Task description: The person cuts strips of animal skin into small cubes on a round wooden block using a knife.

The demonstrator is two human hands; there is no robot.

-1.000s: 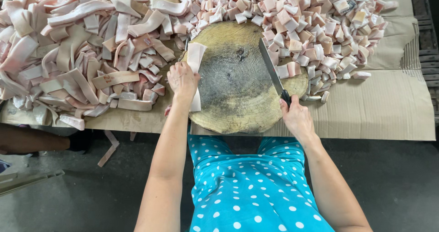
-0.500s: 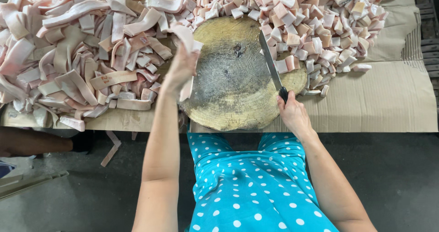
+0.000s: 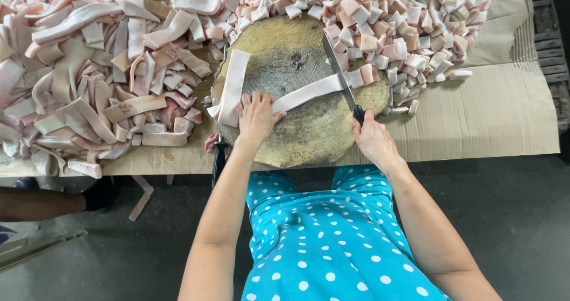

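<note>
A round wooden chopping block [image 3: 297, 129] lies on a cardboard-covered table. Across it stretches a long pale pink strip of pork skin [image 3: 314, 92]. My left hand [image 3: 256, 116] presses flat on the strip's near end. A second strip [image 3: 231, 87] lies along the block's left side, beside that hand. My right hand [image 3: 373, 139] grips the black handle of a cleaver [image 3: 337, 69], whose blade rests on the strip near its right end.
A heap of long uncut strips [image 3: 101, 81] covers the table's left part. Cut square pieces [image 3: 392, 22] are piled behind and to the right of the block. Another black-handled knife [image 3: 218, 158] lies at the table edge. Bare cardboard [image 3: 493, 117] extends right.
My left hand has pulled strips from the left heap onto the block and laid one flat across it. The cleaver blade has come down onto that strip.
</note>
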